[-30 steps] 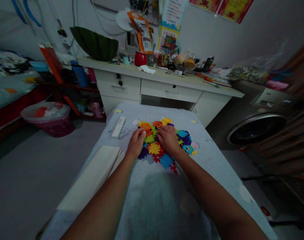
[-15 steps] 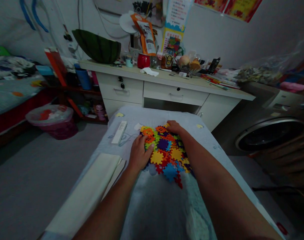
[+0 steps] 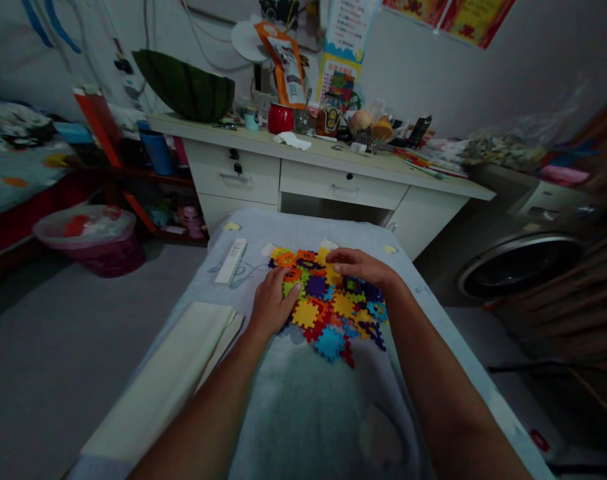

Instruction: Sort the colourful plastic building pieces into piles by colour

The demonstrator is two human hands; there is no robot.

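A heap of colourful toothed plastic pieces [image 3: 328, 307] lies on a small table covered with a pale blue cloth [image 3: 308, 400]. My left hand [image 3: 272, 303] rests palm down on the heap's left edge, fingers flat on a green piece. My right hand [image 3: 356, 263] reaches over the far side of the heap, fingers curled down onto the yellow and orange pieces there. I cannot make out a single piece lifted by either hand.
A white flat remote-like bar [image 3: 230, 261] lies at the table's far left. A folded cream cloth [image 3: 168, 380] lies along the left edge. Beyond stands a cluttered white desk [image 3: 333, 173], a washing machine [image 3: 523, 267] at right and a pink bin [image 3: 90, 237] at left.
My right hand moved from the middle of the heap to its far side, then drew slightly nearer and right. My left hand stayed at the left edge. The camera shifted a little.
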